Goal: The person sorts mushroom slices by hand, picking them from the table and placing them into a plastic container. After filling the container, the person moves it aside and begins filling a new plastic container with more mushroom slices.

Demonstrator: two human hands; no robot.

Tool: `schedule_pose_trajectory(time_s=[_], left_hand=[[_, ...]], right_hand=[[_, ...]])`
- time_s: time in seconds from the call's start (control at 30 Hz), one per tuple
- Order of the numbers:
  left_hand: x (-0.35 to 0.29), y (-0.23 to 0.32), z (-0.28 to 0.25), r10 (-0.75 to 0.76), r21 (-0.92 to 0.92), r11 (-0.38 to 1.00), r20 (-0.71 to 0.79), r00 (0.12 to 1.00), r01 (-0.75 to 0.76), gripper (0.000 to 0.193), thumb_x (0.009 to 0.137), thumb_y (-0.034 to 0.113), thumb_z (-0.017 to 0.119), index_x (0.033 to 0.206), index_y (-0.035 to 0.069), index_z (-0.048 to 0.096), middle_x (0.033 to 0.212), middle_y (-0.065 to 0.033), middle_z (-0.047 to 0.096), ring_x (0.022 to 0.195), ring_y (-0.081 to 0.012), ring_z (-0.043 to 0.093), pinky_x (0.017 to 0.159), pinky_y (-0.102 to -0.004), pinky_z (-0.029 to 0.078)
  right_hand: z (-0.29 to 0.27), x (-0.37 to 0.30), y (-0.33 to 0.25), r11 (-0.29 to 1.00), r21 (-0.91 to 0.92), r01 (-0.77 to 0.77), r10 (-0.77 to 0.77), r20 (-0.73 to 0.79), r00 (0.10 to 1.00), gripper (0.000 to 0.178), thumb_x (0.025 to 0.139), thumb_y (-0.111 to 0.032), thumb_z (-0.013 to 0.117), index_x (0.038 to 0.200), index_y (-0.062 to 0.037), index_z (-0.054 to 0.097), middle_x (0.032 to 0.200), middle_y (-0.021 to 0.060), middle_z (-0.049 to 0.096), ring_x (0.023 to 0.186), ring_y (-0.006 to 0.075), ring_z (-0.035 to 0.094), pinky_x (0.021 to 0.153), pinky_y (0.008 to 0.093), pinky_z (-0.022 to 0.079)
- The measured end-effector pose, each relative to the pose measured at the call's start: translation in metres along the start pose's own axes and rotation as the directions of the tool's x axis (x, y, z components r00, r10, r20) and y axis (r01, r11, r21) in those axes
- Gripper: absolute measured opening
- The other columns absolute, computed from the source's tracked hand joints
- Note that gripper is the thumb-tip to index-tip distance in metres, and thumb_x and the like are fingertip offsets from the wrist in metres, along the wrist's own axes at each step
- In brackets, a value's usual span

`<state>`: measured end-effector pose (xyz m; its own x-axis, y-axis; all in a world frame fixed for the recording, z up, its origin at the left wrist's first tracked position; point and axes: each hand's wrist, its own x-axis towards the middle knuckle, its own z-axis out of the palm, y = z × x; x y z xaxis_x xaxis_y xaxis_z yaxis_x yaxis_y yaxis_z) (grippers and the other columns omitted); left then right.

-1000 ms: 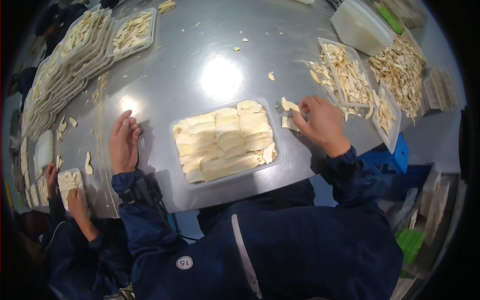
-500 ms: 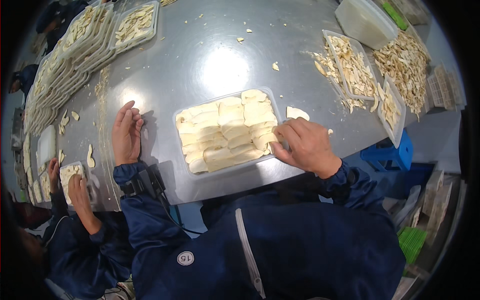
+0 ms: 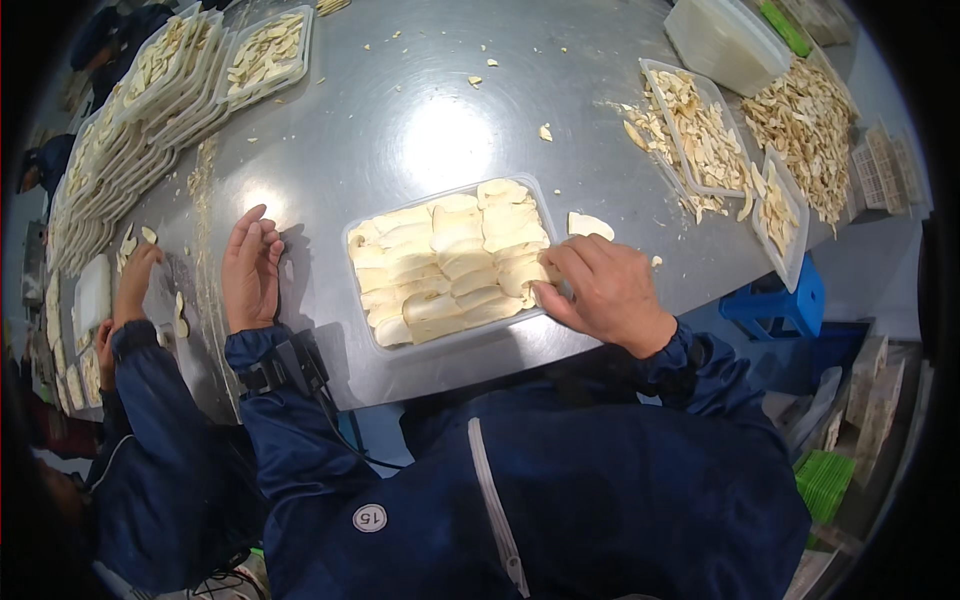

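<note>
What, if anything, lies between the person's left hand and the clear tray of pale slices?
Nothing visible: only bare metal table separates the left hand, flat on the table, from the tray.

bare steel table (image 3: 400, 130) beyond filled tray (image 3: 450, 262); probably scraps; stacked trays (image 3: 130, 140) left.

Steel worktable (image 3: 400, 130) with bright light glare, blue stool (image 3: 785, 300), perhaps stacked crates (image 3: 850, 390) beneath

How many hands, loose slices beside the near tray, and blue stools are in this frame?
Hands on the steel table: 3, namely right hand, left hand, co-worker's hand
Loose slice beside the near tray: 1
Blue stool: 1
Total: 5
</note>
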<state>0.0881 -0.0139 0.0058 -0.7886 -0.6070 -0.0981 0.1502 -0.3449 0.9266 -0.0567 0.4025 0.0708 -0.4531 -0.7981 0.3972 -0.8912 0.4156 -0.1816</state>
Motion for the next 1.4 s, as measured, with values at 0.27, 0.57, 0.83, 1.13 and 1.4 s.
schedule_pose_trajectory(time_s=[0.27,0.57,0.83,1.13,1.4], left_hand=[[-0.001,0.0,-0.003,-0.004,0.059,0.998,-0.005,1.0,0.005,0.035,0.105,0.014,0.056,0.136,-0.003,0.054,0.107,-0.0034,0.062,0.093,-0.0083,0.06,0.083,-0.0222,0.051],[0.0,-0.003,-0.007,0.007,0.021,1.0,0.017,1.0,-0.008,0.035,0.104,0.013,0.057,0.136,-0.004,0.055,0.106,-0.0032,0.062,0.092,-0.009,0.06,0.083,-0.0226,0.052],[0.0,-0.001,-0.004,-0.001,0.035,0.999,-0.003,1.0,0.001,0.035,0.105,0.012,0.056,0.136,-0.004,0.054,0.107,-0.0043,0.062,0.092,-0.0089,0.06,0.083,-0.0222,0.052],[0.0,0.0,-0.006,-0.002,0.026,1.0,0.007,1.0,0.002,0.035,0.105,0.011,0.055,0.136,-0.004,0.054,0.107,-0.0046,0.062,0.092,-0.0087,0.061,0.082,-0.0219,0.053],[0.0,0.0,-0.003,0.005,0.026,1.0,0.006,1.0,-0.005,0.034,0.105,0.012,0.056,0.135,-0.004,0.055,0.107,-0.005,0.063,0.091,-0.0083,0.062,0.082,-0.0216,0.053]], right_hand=[[-0.024,-0.016,0.056,0.895,-0.092,-0.436,0.438,-0.006,0.899,0.022,0.087,-0.026,0.072,0.103,-0.0109,0.07,0.093,0.0062,0.068,0.083,0.0288,0.068,0.069,0.0408,0.053],[-0.007,-0.014,0.05,0.911,-0.084,-0.405,0.413,0.138,0.9,0.026,0.084,-0.03,0.074,0.1,-0.0103,0.07,0.087,0.0066,0.064,0.083,0.0289,0.066,0.068,0.0418,0.053],[-0.005,-0.016,0.055,0.94,-0.145,-0.31,0.328,0.126,0.936,0.027,0.079,-0.029,0.074,0.096,-0.0082,0.069,0.082,0.0072,0.063,0.074,0.0292,0.065,0.063,0.0415,0.053],[-0.02,-0.002,0.018,0.988,0.063,0.141,-0.141,0.003,0.99,0.025,0.077,-0.022,0.076,0.096,-0.0098,0.067,0.077,0.0032,0.06,0.064,0.021,0.062,0.054,0.0336,0.05],[-0.009,-0.002,0.014,0.973,0.059,0.224,-0.228,0.074,0.971,0.026,0.077,-0.022,0.076,0.097,-0.0085,0.066,0.078,0.0026,0.058,0.067,0.0183,0.062,0.055,0.0313,0.05]])
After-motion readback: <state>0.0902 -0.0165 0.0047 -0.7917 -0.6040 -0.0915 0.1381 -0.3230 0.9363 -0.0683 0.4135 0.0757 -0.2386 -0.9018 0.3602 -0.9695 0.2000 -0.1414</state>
